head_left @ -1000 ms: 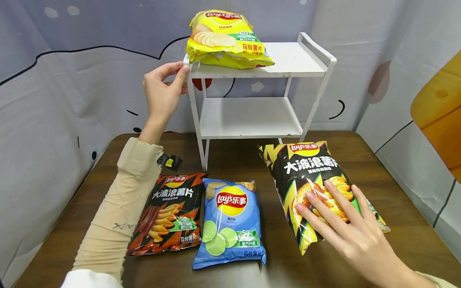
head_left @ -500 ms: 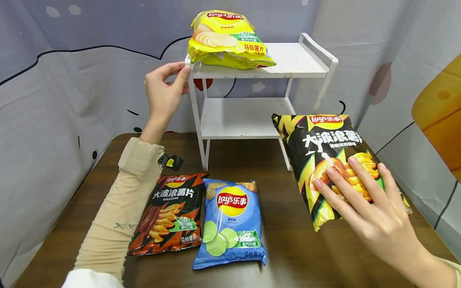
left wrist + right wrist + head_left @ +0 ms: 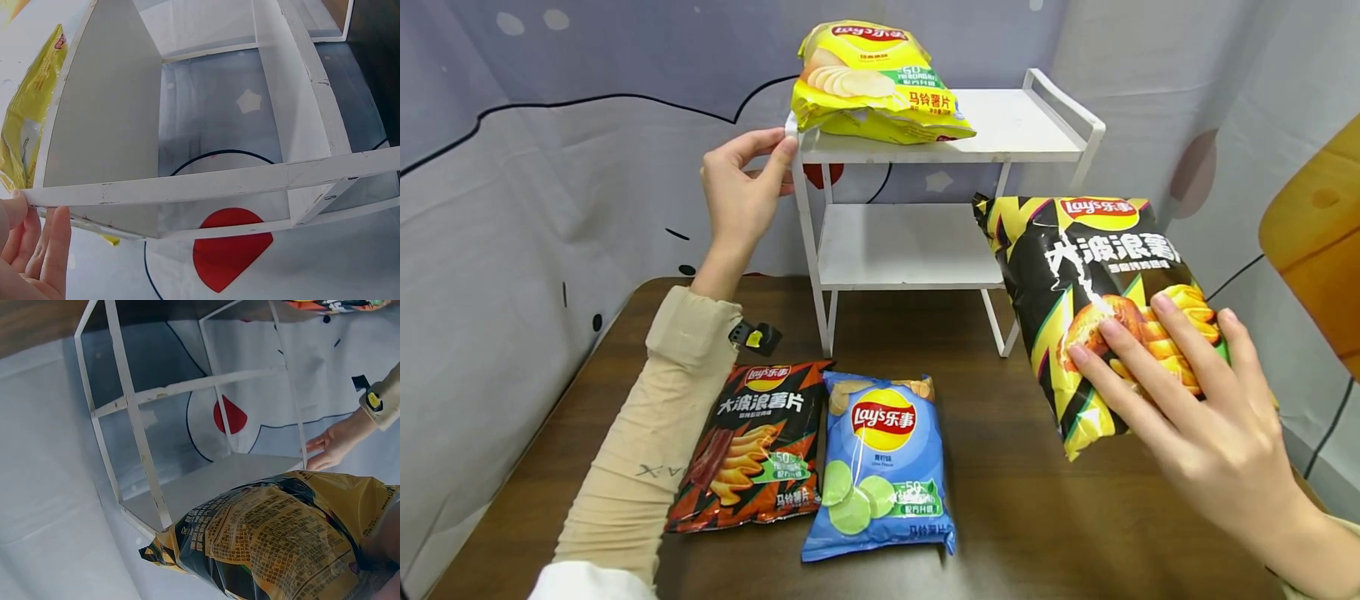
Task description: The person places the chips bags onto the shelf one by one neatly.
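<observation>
My left hand (image 3: 741,196) pinches the top left corner of a white two-tier metal rack (image 3: 925,246), with thumb and fingers on the frame in the left wrist view. My right hand (image 3: 1217,425) holds a black and yellow bag of potato chips (image 3: 1075,275) up in front of the rack's right side. Its fingers spread over the bag's front, and the printed back faces the right wrist camera. A yellow bag of chips (image 3: 872,92) lies on the left part of the top shelf. On the table are a black and red bag (image 3: 752,450) and a blue lime bag (image 3: 883,467).
The brown wooden table (image 3: 1000,533) carries the rack at its back. Bare white surface (image 3: 1000,117) shows on the top shelf, right of the yellow bag, up to a raised side rail (image 3: 1063,100). A patterned curtain (image 3: 587,192) hangs behind.
My right hand has lifted the black and yellow bag from low over the table, up and to the right, beside the rack. The left hand stays on the rack's corner.
</observation>
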`<state>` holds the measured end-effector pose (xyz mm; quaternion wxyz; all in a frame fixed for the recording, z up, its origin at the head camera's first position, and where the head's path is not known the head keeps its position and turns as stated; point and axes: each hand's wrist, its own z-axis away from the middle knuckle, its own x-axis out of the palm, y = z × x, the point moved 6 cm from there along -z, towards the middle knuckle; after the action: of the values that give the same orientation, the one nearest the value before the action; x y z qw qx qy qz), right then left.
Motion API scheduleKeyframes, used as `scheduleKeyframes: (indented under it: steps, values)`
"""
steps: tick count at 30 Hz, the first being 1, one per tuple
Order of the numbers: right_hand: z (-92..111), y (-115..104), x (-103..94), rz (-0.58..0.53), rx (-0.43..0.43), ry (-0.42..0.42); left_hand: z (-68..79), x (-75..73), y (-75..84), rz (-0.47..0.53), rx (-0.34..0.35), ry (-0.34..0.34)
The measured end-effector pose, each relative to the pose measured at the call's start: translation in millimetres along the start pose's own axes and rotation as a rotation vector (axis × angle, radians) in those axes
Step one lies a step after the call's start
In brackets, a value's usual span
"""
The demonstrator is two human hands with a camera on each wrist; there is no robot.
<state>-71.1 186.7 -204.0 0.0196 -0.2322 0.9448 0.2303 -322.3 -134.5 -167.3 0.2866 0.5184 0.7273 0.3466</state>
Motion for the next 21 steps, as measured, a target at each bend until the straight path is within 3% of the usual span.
scheduleKeyframes:
  steps: [15,21]
  values:
    - [3.6,24.4,6.2,0.010,0.052,0.042,-0.2,1.0,-2.1,0.015,-0.012,-0.005]
    - [-4.2,34.7,8.1,0.034,0.054,0.086,-0.9,0.1,-1.0,0.010,0.002,0.001]
